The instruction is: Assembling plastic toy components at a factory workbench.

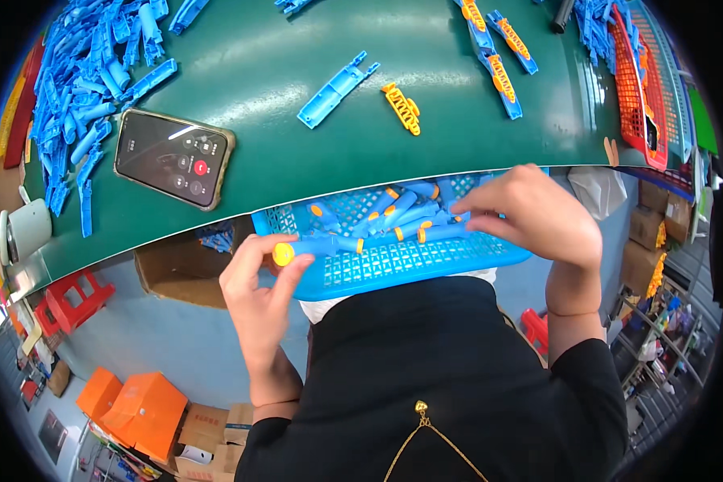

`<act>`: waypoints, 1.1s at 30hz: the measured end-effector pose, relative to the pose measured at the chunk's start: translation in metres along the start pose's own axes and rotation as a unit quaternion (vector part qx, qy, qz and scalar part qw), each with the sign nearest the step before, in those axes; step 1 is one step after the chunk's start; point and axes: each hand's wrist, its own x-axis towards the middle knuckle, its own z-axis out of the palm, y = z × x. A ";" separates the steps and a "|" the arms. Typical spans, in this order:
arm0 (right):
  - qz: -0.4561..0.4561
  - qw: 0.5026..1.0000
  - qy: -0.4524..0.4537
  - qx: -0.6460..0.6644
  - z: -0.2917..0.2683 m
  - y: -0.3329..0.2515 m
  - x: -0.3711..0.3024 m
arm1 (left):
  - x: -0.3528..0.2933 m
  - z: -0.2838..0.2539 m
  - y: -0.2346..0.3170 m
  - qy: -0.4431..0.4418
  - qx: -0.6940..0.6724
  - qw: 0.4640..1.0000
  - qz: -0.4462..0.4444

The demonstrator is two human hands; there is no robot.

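A green table [281,153] meets a blue basket [353,287]. The right hand [538,213] bends over loose tubes [410,215] inside (whether its fingers grip one, I cannot tell). The left hand [257,281] pinches a yellow-ended tube [317,247] above the basket's left side. Apparently tubes are being handled singly; moving this one calls for a steady pinch.

Phone [174,158]: we are seeing it lying at ten o'clock, screen lit.
Red stool [67,311]: we are noticing it near nine o'clock.
Orange boxes [147,410]: we are spotting them at eight.
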 end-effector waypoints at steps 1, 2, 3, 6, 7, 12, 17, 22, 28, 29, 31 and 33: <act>0.004 1.000 -0.001 0.001 0.010 0.009 -0.005 | 0.000 0.000 -0.004 -0.001 -0.019 1.000 0.009; 0.003 1.000 0.028 -0.011 0.021 0.018 -0.009 | -0.002 0.000 -0.006 0.005 -0.040 0.999 -0.005; 0.002 0.998 0.057 -0.023 0.029 0.023 -0.011 | -0.003 0.003 -0.008 0.001 -0.042 0.999 -0.006; 0.091 0.991 0.092 -0.030 0.053 0.021 -0.014 | -0.012 0.016 -0.010 0.024 -0.204 0.978 -0.029; 0.125 0.983 0.134 -0.024 0.060 0.018 -0.015 | -0.011 0.027 -0.011 0.024 -0.201 0.979 -0.030; 0.093 0.927 0.246 0.269 0.071 -0.045 0.000 | -0.013 0.050 -0.008 -0.017 -0.331 0.940 -0.075; -0.028 0.889 0.270 0.367 0.112 -0.029 0.014 | -0.016 0.055 -0.002 -0.026 -0.329 0.941 -0.071; -0.178 0.884 -0.078 0.425 0.123 -0.033 0.003 | -0.043 0.021 -0.002 -0.103 -0.167 0.971 0.137; -0.258 0.889 -0.059 0.373 0.135 -0.034 0.000 | -0.041 0.014 0.003 -0.254 -0.161 0.947 0.117; -0.258 0.889 -0.057 0.374 0.136 -0.033 -0.002 | -0.040 0.015 0.004 -0.262 -0.141 0.945 0.133; -0.267 0.893 -0.057 0.357 0.138 -0.033 -0.001 | -0.044 0.014 0.003 -0.258 -0.138 0.943 0.160; -0.273 0.896 -0.042 0.348 0.142 -0.033 -0.004 | -0.051 0.016 0.003 -0.256 -0.134 0.939 0.187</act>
